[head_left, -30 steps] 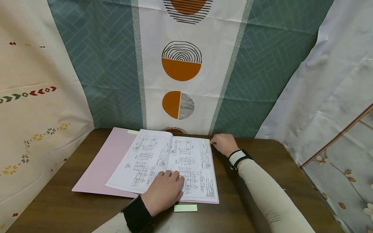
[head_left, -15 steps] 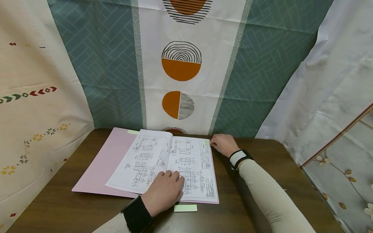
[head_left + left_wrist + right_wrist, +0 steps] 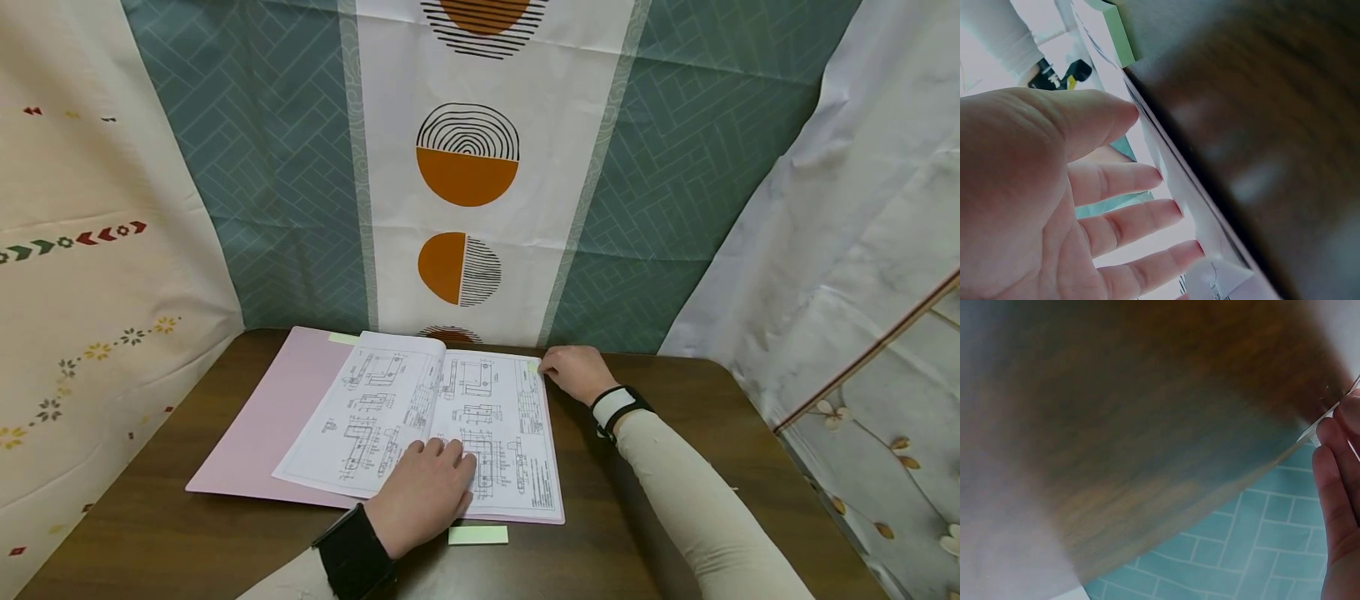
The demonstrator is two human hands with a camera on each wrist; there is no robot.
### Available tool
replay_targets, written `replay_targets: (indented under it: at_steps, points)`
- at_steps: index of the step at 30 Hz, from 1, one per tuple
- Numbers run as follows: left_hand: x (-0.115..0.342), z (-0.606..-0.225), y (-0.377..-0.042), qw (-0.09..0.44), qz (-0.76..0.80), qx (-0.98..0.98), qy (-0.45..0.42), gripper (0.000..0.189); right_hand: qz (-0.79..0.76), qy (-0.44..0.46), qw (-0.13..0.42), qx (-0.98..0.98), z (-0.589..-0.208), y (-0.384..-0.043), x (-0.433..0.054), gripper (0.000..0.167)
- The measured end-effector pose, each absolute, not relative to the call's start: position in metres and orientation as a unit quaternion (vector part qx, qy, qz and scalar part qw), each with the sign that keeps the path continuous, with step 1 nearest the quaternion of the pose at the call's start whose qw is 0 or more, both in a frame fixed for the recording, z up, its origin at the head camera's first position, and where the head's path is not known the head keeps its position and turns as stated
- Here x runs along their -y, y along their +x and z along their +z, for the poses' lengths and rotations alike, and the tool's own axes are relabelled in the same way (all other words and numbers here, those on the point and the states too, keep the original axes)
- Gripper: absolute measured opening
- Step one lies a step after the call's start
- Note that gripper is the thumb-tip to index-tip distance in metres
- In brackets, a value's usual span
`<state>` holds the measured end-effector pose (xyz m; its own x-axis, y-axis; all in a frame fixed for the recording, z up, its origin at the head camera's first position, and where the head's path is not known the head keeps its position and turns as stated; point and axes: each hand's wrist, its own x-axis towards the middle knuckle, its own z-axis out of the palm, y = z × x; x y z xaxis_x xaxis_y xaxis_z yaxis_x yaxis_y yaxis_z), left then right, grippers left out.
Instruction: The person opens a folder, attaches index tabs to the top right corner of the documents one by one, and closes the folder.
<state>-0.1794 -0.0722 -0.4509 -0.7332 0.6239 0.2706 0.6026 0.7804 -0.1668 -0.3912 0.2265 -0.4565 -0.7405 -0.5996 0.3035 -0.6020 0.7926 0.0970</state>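
A booklet of printed technical drawings [image 3: 495,417] lies spread on a pink folder [image 3: 262,433]. My left hand [image 3: 423,496] rests on its lower middle, fingers extended over the pages; the left wrist view shows that palm [image 3: 1016,206] beside the paper edge. At the upper right corner of the right-hand page, my right hand [image 3: 576,372] pinches a pale green sticky note [image 3: 533,367], partly covered by the fingertips. In the right wrist view the thumb and fingers of this hand [image 3: 1341,469] meet at the paper edge. The exact grip is partly hidden.
A light green sticky-note pad [image 3: 477,535] lies on the brown table [image 3: 600,533] just below the booklet. Another green sticky note [image 3: 342,338] shows at the folder's top edge. Patterned cloth [image 3: 300,167] hangs behind the table, with pale cloths at both sides.
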Motion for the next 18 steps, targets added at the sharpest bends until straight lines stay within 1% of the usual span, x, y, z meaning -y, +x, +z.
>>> replay_targets:
  at_steps: [7,18]
  points:
    - [0.0712,-0.4508,-0.1789,0.146,0.034,0.934,-0.324,0.037,0.015,0.331,0.158,0.93,-0.4559,-0.3905,-0.2295,0.021]
    - [0.0703,-0.4529,-0.1785,0.156,0.037,0.932,-0.325,0.035,0.03,0.34,0.141,0.929,-0.4569,-0.3892,-0.2331,0.024]
